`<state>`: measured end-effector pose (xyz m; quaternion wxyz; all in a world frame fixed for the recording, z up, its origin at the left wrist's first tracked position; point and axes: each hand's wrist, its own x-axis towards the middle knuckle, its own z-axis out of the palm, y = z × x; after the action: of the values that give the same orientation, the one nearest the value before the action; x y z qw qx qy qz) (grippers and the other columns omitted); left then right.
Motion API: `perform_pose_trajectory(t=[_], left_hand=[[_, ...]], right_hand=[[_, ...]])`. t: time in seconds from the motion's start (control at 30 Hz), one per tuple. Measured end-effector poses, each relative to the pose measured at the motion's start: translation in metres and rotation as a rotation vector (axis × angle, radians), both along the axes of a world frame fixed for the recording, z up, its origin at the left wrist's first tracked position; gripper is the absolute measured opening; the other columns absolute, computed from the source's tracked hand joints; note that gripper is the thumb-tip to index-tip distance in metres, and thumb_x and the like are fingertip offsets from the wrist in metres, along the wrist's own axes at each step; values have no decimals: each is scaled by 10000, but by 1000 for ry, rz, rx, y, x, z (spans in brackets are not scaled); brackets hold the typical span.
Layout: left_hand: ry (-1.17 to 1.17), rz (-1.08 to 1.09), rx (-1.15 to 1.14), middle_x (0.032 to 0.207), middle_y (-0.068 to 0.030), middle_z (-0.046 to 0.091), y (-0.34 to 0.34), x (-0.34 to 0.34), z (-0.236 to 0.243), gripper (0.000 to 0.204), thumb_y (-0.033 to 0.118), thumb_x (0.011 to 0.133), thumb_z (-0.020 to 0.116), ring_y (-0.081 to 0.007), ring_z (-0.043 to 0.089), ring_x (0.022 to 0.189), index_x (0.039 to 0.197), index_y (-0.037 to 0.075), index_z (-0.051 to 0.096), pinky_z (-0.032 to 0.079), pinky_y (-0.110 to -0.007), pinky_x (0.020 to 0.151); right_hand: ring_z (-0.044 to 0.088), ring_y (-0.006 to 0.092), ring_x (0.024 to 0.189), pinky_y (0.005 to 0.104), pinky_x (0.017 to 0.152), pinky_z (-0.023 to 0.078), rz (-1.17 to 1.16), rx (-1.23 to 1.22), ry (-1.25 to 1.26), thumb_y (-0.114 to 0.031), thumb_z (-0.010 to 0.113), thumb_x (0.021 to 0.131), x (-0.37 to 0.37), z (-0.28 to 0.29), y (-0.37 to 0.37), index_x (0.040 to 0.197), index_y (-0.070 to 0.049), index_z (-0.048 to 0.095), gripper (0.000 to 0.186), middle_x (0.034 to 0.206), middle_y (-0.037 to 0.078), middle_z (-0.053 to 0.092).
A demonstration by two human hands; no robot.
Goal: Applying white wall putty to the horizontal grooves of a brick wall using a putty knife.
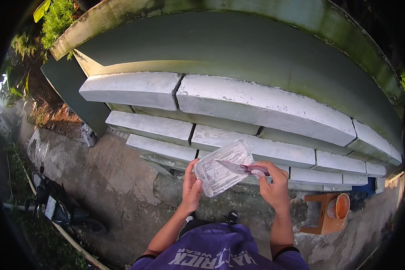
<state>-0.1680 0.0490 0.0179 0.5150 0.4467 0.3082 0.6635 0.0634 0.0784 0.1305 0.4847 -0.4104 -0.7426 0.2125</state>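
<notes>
Through the head view, I see the left hand (192, 191) gripping a shallow, rectangular, white-smeared tray (218, 181), which extends rightward from that grip. The right hand (274, 189) grasps a pointed, metal-bladed scraper (231, 166), directed leftward over the tray.

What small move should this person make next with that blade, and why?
Perhaps a light scrape across the tray with the scraper: the right hand holds its blade over the tray, the left hand grips the tray's edge, and whitish streaks coat the inside.
</notes>
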Motion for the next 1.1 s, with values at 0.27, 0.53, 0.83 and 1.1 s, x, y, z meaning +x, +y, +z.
perform_pose_trajectory(t=[0.27, 0.53, 0.83, 1.1], left_hand=[[-7, -12, 36, 1413, -181, 464, -1, 30, 7, 708, 304, 1000, 529, -238, 466, 1292, 1545, 22, 175, 352, -378, 1081], [58, -38, 53, 1380, -172, 499, -1, 48, 5, 686, 307, 1016, 512, -228, 490, 1259, 1545, 30, 174, 362, -373, 1063], [-14, -23, 24, 1405, -160, 474, -5, 54, 0, 697, 297, 1015, 528, -212, 470, 1280, 1553, 60, 155, 370, -351, 1052], [-181, 71, 10, 1458, -171, 424, 1, 55, -8, 758, 260, 1001, 571, -251, 450, 1323, 1566, 102, 91, 379, -385, 1075]], right_hand=[[707, 225, 745, 293, 710, 530, -194, 7, 48, 72, 575, 844, 12, -30, -17, 1040, 27, 621, 206, 841, 144, 706], [636, 155, 641, 284, 609, 481, -128, -115, 122, 54, 586, 861, 4, -38, -25, 968, 28, 588, 111, 759, 126, 666], [593, 66, 673, 251, 599, 479, -119, -241, 194, 62, 593, 870, -9, -34, -38, 975, 45, 569, 109, 779, 87, 673], [667, 124, 569, 282, 498, 468, -345, -146, 352, -7, 685, 851, -34, -54, -42, 913, 16, 527, 170, 662, 123, 654]])
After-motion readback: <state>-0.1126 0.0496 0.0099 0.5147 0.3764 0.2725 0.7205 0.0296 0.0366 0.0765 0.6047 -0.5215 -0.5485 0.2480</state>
